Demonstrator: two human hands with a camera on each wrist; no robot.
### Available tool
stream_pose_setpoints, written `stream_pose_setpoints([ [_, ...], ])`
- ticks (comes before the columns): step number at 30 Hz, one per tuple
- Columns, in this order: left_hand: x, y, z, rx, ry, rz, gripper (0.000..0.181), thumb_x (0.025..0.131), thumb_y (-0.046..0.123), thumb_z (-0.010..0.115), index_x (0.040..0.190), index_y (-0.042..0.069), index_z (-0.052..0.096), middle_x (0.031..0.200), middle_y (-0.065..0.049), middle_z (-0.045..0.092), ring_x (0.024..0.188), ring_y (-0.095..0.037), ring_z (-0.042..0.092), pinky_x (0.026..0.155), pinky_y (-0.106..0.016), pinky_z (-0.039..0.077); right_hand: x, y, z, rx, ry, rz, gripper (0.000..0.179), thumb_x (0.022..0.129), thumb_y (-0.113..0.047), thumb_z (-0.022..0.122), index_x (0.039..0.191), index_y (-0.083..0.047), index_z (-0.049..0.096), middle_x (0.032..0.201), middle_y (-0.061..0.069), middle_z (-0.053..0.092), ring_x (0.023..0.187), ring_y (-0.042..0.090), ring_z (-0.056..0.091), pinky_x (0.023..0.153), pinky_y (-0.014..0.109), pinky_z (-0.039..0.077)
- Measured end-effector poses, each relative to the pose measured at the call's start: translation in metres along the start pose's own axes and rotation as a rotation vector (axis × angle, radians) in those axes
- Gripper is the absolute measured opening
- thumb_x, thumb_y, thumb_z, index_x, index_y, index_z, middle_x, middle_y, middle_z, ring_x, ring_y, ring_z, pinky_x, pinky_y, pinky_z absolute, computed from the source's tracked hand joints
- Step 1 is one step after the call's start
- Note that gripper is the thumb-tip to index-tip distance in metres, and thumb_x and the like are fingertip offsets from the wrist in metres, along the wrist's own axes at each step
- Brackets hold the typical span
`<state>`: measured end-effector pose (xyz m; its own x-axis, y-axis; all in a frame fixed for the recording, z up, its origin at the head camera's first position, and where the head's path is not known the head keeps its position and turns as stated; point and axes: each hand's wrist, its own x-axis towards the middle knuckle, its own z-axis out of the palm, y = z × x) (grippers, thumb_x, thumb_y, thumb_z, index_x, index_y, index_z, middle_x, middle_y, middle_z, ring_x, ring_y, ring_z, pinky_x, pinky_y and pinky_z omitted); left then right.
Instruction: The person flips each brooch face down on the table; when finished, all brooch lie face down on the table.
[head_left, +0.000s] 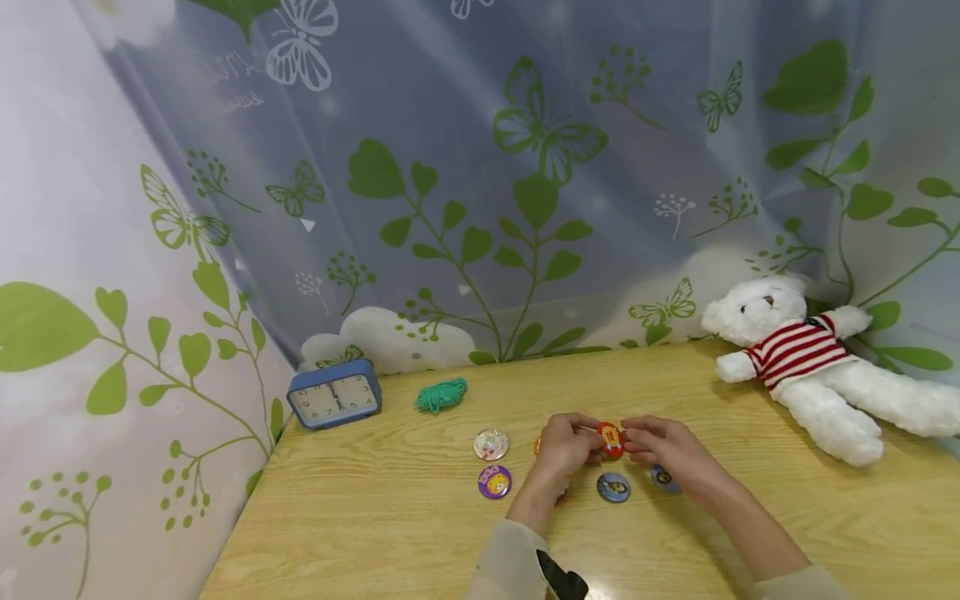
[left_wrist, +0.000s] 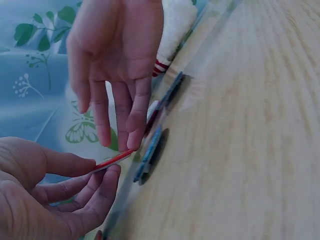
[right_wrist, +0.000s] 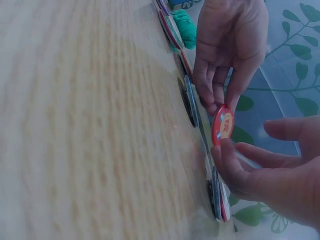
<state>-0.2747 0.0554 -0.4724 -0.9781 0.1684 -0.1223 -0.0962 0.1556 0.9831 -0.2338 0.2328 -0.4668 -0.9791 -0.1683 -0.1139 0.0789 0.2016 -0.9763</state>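
Note:
In the head view my left hand (head_left: 564,448) pinches a round red pin badge (head_left: 612,439) between thumb and fingertips, just above the table. My right hand (head_left: 671,450) is at the badge's other edge; in the right wrist view its fingertips touch the rim while the thumb stays apart. Blue badges lie below the hands, one in full view (head_left: 613,487) and another (head_left: 664,478) partly under the right hand. Left of the hands lie a pale badge (head_left: 491,444) and a purple badge (head_left: 495,482). The left hand mostly covers further badges.
A blue alarm clock (head_left: 334,395) stands at the table's back left, with a bundle of green yarn (head_left: 441,395) beside it. A white teddy bear (head_left: 802,358) in a striped shirt leans at the back right. Patterned curtain hangs behind the wooden table (head_left: 360,508).

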Motion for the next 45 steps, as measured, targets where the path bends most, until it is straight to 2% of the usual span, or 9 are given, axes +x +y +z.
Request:
stream_pose_setpoints([
  [6, 0.0029, 0.0055, -0.0022, -0.005, 0.023, -0.006, 0.017, 0.088, -0.013, 0.069, 0.102, -0.006, 0.075, 0.081, -0.009, 0.07, 0.072, -0.028, 0.074, 0.067, -0.033, 0.066, -0.0012, 0.0018, -0.0019, -0.037, 0.042, -0.034, 0.047, 0.109, -0.014, 0.053, 0.147, 0.015, 0.045, 0.146, 0.035, 0.051, 0.123, 0.041, 0.063, 0.1, 0.048, 0.057],
  [10, 0.0025, 0.0077, -0.0032, -0.029, 0.013, -0.004, 0.014, 0.088, -0.013, 0.069, 0.1, -0.008, 0.075, 0.083, -0.009, 0.071, 0.071, -0.026, 0.073, 0.069, -0.034, 0.066, -0.0005, 0.0028, -0.003, -0.056, 0.071, -0.042, 0.043, 0.109, -0.013, 0.054, 0.143, 0.013, 0.052, 0.142, 0.032, 0.056, 0.117, 0.034, 0.067, 0.095, 0.043, 0.06],
  [17, 0.002, 0.0091, -0.0026, -0.036, -0.016, 0.004, 0.013, 0.09, -0.012, 0.07, 0.1, -0.006, 0.075, 0.084, -0.009, 0.072, 0.063, -0.015, 0.067, 0.068, -0.032, 0.066, 0.0025, 0.0051, 0.0, -0.044, 0.17, -0.04, 0.033, 0.105, -0.003, 0.057, 0.133, 0.015, 0.059, 0.115, 0.021, 0.071, 0.094, 0.018, 0.071, 0.08, 0.032, 0.064],
  [21, 0.0013, 0.0095, -0.0023, -0.031, -0.031, 0.003, 0.012, 0.092, -0.01, 0.069, 0.1, -0.005, 0.075, 0.086, -0.007, 0.07, 0.064, -0.015, 0.067, 0.07, -0.034, 0.066, 0.0043, 0.0065, 0.0023, -0.069, 0.207, -0.046, 0.032, 0.102, -0.004, 0.063, 0.129, 0.015, 0.062, 0.105, 0.016, 0.074, 0.086, 0.016, 0.071, 0.074, 0.031, 0.063],
  [26, 0.0009, 0.0093, -0.0027, -0.04, -0.049, 0.015, 0.01, 0.093, -0.008, 0.069, 0.101, -0.005, 0.075, 0.086, -0.008, 0.07, 0.065, -0.016, 0.067, 0.073, -0.038, 0.066, 0.0033, 0.0058, 0.0056, -0.072, 0.219, -0.054, 0.029, 0.101, -0.006, 0.066, 0.124, 0.012, 0.065, 0.097, 0.012, 0.074, 0.085, 0.02, 0.071, 0.072, 0.031, 0.063],
  [29, 0.001, 0.0078, -0.0032, -0.05, -0.052, 0.015, 0.009, 0.096, -0.004, 0.066, 0.1, -0.005, 0.074, 0.084, -0.009, 0.07, 0.064, -0.016, 0.067, 0.07, -0.037, 0.066, 0.0035, 0.0051, 0.0055, -0.064, 0.223, -0.058, 0.027, 0.101, -0.007, 0.066, 0.122, 0.009, 0.066, 0.096, 0.011, 0.074, 0.086, 0.023, 0.071, 0.071, 0.032, 0.063],
  [36, 0.0004, 0.0062, -0.0048, -0.019, -0.057, -0.019, 0.016, 0.103, 0.01, 0.062, 0.099, 0.002, 0.075, 0.075, -0.016, 0.068, 0.05, -0.011, 0.058, 0.05, -0.027, 0.059, 0.005, 0.0048, 0.0046, -0.048, 0.229, -0.077, 0.024, 0.101, -0.007, 0.067, 0.12, 0.007, 0.066, 0.097, 0.012, 0.073, 0.086, 0.025, 0.071, 0.072, 0.033, 0.063],
  [40, 0.0013, 0.0062, -0.0057, -0.041, -0.097, -0.023, 0.02, 0.106, 0.013, 0.057, 0.104, 0.002, 0.073, 0.075, -0.014, 0.07, 0.052, -0.01, 0.06, 0.053, -0.027, 0.061, 0.0042, 0.0036, 0.0052, -0.063, 0.233, -0.087, 0.024, 0.102, -0.008, 0.066, 0.121, 0.007, 0.066, 0.102, 0.015, 0.073, 0.087, 0.025, 0.072, 0.074, 0.033, 0.063],
  [45, 0.0014, 0.0068, -0.0061, -0.062, -0.106, -0.033, 0.02, 0.106, 0.013, 0.057, 0.105, 0.0, 0.072, 0.078, -0.012, 0.072, 0.057, -0.011, 0.064, 0.056, -0.028, 0.062, 0.0022, 0.0034, 0.006, -0.097, 0.239, -0.079, 0.027, 0.102, -0.009, 0.066, 0.124, 0.006, 0.066, 0.113, 0.02, 0.07, 0.09, 0.024, 0.072, 0.074, 0.032, 0.063],
])
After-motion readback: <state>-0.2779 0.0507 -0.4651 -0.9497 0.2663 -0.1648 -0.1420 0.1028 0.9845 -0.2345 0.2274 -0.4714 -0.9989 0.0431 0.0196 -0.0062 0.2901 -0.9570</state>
